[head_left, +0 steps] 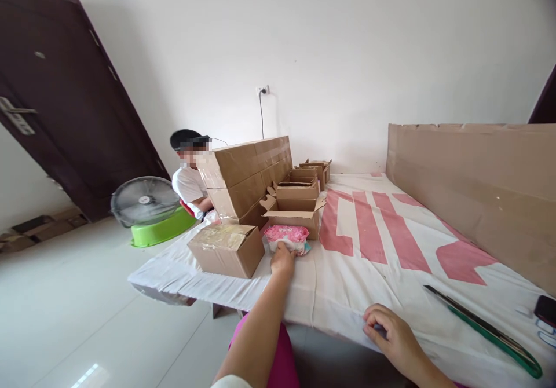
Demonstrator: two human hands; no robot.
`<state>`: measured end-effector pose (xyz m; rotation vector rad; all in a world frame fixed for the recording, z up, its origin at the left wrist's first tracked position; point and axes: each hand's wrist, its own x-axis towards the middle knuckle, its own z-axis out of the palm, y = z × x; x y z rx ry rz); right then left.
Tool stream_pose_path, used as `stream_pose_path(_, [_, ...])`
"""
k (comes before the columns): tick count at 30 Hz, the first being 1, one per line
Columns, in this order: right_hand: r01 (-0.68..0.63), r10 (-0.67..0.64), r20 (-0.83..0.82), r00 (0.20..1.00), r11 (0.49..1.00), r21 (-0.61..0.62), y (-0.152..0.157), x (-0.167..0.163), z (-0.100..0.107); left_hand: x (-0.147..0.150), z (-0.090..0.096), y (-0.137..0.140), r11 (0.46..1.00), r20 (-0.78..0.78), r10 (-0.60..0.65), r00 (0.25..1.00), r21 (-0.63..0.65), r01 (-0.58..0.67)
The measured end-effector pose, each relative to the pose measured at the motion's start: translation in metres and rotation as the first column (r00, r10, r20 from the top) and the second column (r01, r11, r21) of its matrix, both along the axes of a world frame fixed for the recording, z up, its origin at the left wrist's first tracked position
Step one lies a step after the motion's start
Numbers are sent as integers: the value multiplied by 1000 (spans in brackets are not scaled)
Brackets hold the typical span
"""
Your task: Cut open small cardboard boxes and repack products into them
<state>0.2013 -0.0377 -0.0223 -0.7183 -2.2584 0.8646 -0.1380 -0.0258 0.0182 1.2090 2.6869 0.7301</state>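
My left hand (pixel 283 259) reaches forward, closed on the near side of a pink and white soft tissue pack (pixel 286 234). That pack lies on the cloth in front of an open cardboard box (pixel 292 221) with raised flaps. To its left sits a taped cardboard carton (pixel 221 253), not touched by either hand. My right hand (pixel 388 333) rests at the table's front edge, fingers loosely bent and apart from the thumb, with nothing in it. Some of my left fingers are hidden by the hand itself.
Stacked cartons (pixel 243 179) and more open boxes (pixel 299 182) run toward the wall. A green-handled long blade (pixel 490 333) lies right on the cloth-covered table (pixel 343 284). A cardboard panel (pixel 469 185) borders the right. A person (pixel 189 185) sits behind the cartons, near a fan (pixel 145 200).
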Motion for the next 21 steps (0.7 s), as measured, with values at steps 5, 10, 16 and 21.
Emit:
stream_pose_path(5, [12,-12,23,1000,1000,22,1,1,-4,-5,-9,-6,996,23,46,999,72,-47])
stream_pose_path(10, [37,-39,35,999,998,56,5,3,-9,19,-7,-21,966,-40,-116,992,229,122])
stream_pose_path(16, [20,-26,55,998,994,106,8,7,-11,19,37,-60,868,-252,-242,937,375,325])
stream_pose_path(21, [26,-34,64,997,992,125,9,7,-16,-94,107,-107,902,-261,140,955,431,-15])
